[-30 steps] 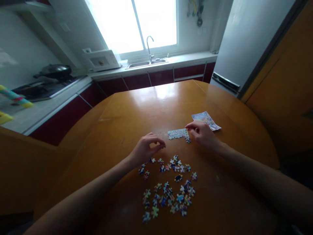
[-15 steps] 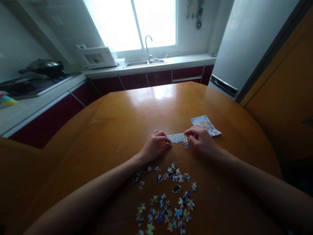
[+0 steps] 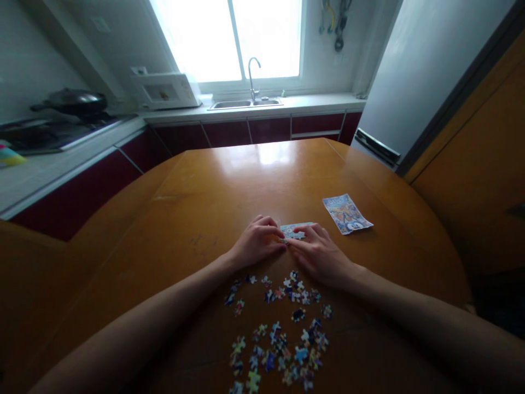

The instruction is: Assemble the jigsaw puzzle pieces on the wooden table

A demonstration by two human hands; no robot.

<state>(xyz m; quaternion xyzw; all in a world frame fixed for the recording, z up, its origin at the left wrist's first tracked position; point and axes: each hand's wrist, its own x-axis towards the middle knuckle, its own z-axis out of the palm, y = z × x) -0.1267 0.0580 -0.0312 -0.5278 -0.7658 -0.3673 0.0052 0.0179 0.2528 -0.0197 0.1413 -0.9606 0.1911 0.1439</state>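
Note:
A small joined jigsaw puzzle section (image 3: 292,232), pale blue and white, lies flat on the wooden table between my hands. My left hand (image 3: 259,239) has its curled fingers closed at the section's left end. From the right, my right hand (image 3: 320,254) reaches over it, thumb and fingertips closed around its lower edge and covering its right part. Whether a single loose piece sits under those fingertips is hidden. Nearer to me lie many loose jigsaw pieces (image 3: 279,342) in scattered groups, among them a dark piece (image 3: 298,315).
A creased picture sheet (image 3: 346,213) lies beyond my right hand. The wooden table (image 3: 229,186) has a rounded outline. Behind it stand a counter with a sink (image 3: 232,104), a microwave (image 3: 167,90), a covered pan (image 3: 76,102) on the stove, and a fridge (image 3: 443,71).
My right hand has moved left and nearer, from the section's right end to its lower edge, uncovering the picture sheet. My left hand stays at the left end. The view has shifted slightly.

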